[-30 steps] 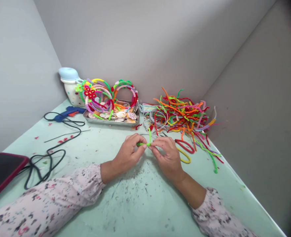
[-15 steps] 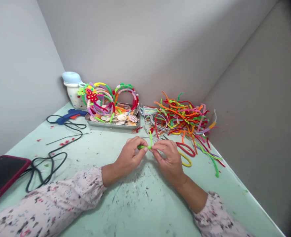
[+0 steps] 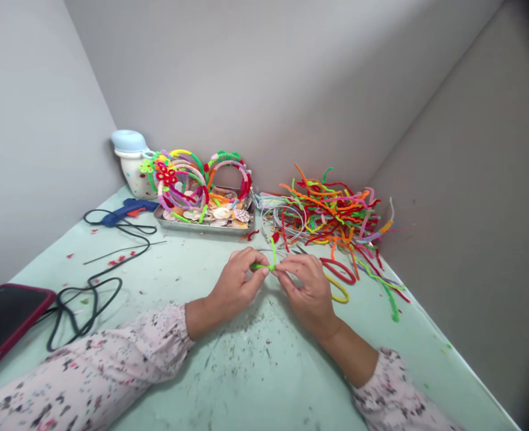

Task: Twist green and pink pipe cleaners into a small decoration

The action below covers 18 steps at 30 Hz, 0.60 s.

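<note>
Near the middle of the table, my left hand point(image 3: 237, 281) pinches a bright green pipe cleaner point(image 3: 273, 252), one end of which stands upright between the hands. My right hand point(image 3: 308, 290) has its thumb and fingertips closed on the same piece from the right side. A thin grey band shows partly behind the fingertips, mostly hidden. Just beyond my right hand lie scissors with red point(image 3: 342, 270) and yellow point(image 3: 339, 290) handle loops, partly covered by the hand.
A metal tray point(image 3: 201, 228) of shells holds colourful wrapped hoops point(image 3: 183, 173). Behind it stands a white cup point(image 3: 136, 173). Left are a blue glue gun point(image 3: 127, 211), black cord point(image 3: 96, 299) and phone point(image 3: 8, 317); right, a pipe cleaner heap point(image 3: 336, 209).
</note>
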{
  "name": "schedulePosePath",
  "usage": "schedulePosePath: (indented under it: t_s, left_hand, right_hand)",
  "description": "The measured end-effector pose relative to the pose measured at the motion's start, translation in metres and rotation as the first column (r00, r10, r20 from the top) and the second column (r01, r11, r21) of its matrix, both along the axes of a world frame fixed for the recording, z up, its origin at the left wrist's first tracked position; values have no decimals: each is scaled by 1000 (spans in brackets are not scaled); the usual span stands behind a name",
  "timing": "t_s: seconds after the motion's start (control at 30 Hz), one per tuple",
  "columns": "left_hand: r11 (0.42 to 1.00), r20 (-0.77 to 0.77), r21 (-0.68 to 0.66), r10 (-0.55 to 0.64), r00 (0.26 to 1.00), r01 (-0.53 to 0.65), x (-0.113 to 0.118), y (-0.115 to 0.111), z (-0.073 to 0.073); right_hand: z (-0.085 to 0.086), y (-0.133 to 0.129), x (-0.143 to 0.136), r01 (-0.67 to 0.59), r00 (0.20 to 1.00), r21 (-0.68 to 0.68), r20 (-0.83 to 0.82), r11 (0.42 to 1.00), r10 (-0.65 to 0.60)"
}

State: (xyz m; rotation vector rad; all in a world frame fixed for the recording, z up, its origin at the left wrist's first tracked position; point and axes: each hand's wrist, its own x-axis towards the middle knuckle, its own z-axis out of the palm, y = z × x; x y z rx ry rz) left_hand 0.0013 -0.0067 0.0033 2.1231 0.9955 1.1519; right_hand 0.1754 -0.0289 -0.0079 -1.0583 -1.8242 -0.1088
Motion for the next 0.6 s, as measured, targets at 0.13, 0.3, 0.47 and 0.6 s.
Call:
schedulePosePath:
  t_s: [0.13, 0.3, 0.47, 0.6]
  left_hand:
    - [1000, -9, 15, 3, 1000, -3, 0, 0, 0]
    - [1000, -16, 21, 7, 1000, -6, 0, 0, 0]
    - [1000, -26, 20, 8, 1000, -8, 0, 0, 0]
    - [1000, -19, 24, 11, 1000, -10, 0, 0, 1]
  right_hand:
    - [0, 0, 0, -7, 1000, 12, 7, 1000, 7]
    - [-2, 1, 0, -10, 1000, 18, 4, 1000, 10]
    - [-2, 1, 0, 1, 1000, 6, 7, 1000, -1]
    - [-1, 0, -1, -1, 1000, 3, 13, 1000, 1]
